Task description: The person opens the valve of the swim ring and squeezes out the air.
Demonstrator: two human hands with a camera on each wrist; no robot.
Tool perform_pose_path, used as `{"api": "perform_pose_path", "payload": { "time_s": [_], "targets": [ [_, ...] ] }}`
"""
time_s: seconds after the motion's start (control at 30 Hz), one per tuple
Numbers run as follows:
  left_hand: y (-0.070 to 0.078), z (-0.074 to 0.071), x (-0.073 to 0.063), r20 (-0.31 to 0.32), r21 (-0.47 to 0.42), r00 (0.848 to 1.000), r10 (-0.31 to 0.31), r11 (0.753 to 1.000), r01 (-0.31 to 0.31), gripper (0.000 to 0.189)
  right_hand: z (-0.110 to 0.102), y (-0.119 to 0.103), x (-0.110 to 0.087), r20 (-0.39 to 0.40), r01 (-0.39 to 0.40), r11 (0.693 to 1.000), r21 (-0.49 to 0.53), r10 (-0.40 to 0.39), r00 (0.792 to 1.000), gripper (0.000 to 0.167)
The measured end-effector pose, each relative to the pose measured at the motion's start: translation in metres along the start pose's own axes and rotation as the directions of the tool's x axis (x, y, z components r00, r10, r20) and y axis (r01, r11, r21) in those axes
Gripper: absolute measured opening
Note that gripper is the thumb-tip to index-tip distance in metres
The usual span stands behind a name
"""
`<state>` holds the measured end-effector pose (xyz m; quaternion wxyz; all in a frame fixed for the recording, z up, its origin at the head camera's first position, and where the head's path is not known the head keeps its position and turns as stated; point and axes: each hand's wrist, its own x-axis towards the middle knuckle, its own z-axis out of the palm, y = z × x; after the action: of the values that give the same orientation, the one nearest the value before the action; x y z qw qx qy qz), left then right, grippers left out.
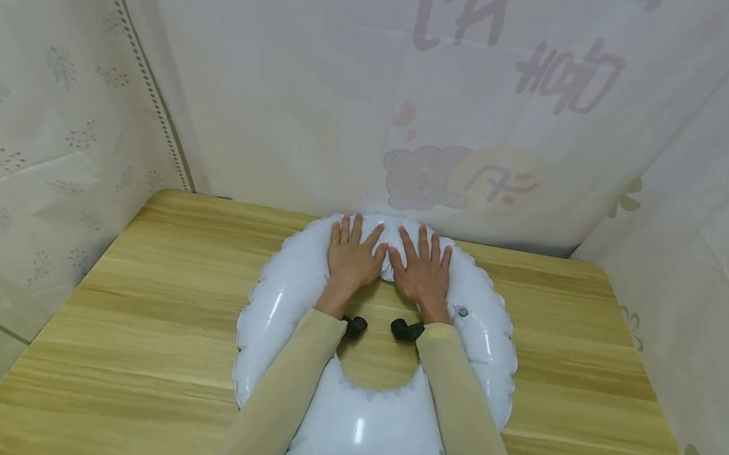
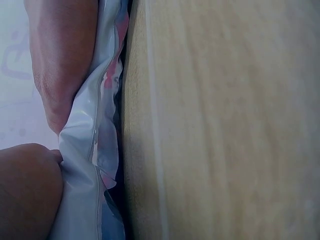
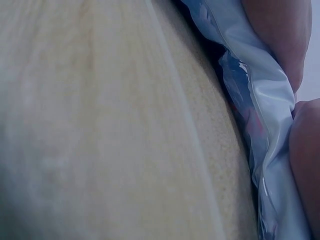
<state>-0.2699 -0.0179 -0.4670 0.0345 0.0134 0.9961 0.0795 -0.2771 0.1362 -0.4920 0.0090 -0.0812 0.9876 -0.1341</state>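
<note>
A white inflatable ring (image 1: 375, 431) lies flat on the wooden table, its round hole toward the middle. My left hand (image 1: 354, 256) rests on the far part of the ring, palm down, with straight, spread fingers. Beside it, my right hand (image 1: 425, 273) lies the same way on that far part, and the two thumbs nearly meet or touch at a crease. A small clear valve (image 1: 461, 311) shows just right of the right wrist. Up close in the left wrist view, the ring's wrinkled inner edge (image 2: 80, 210) has a seam, with pink and blue patches below it.
Under the ring is a wood-grain table (image 1: 143, 337). A pale printed curtain (image 1: 271, 97) hangs behind its back edge, with further patterned sheets (image 1: 721, 298) at the sides. Black wrist devices (image 1: 407, 330) sit over the ring's hole.
</note>
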Motion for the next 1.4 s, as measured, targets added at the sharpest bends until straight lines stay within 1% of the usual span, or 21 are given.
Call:
{"api": "perform_pose_path", "payload": {
  "time_s": [0.17, 0.4, 0.73, 1.07, 1.4],
  "targets": [
    [0.0001, 0.0018, 0.0007, -0.008, -0.005, 1.000, -0.002, 1.000, 0.002, 0.055, -0.0001, 0.0000, 0.0001, 0.002, 0.000, 1.000, -0.003, 0.000, 1.000, 0.065],
    [0.0003, 0.0027, 0.0019, -0.001, 0.001, 1.000, -0.004, 1.000, 0.004, 0.055, -0.0010, 0.0002, 0.0000, 0.009, 0.001, 1.000, 0.000, -0.001, 1.000, 0.066],
    [-0.0005, 0.0037, 0.0021, 0.002, -0.024, 1.000, -0.003, 1.000, 0.003, 0.054, 0.0001, 0.0000, 0.0007, 0.028, -0.003, 1.000, -0.007, 0.003, 1.000, 0.064],
    [-0.0008, 0.0045, 0.0026, 0.006, -0.023, 1.000, -0.001, 1.000, 0.001, 0.054, -0.0011, -0.0007, 0.0010, 0.032, -0.003, 1.000, -0.002, 0.003, 0.999, 0.064],
    [0.0008, 0.0051, 0.0026, 0.032, -0.009, 0.999, -0.015, 1.000, 0.016, 0.054, -0.0008, -0.0007, 0.0012, 0.057, -0.013, 1.000, -0.011, 0.013, 0.998, 0.065]
  ]
}}
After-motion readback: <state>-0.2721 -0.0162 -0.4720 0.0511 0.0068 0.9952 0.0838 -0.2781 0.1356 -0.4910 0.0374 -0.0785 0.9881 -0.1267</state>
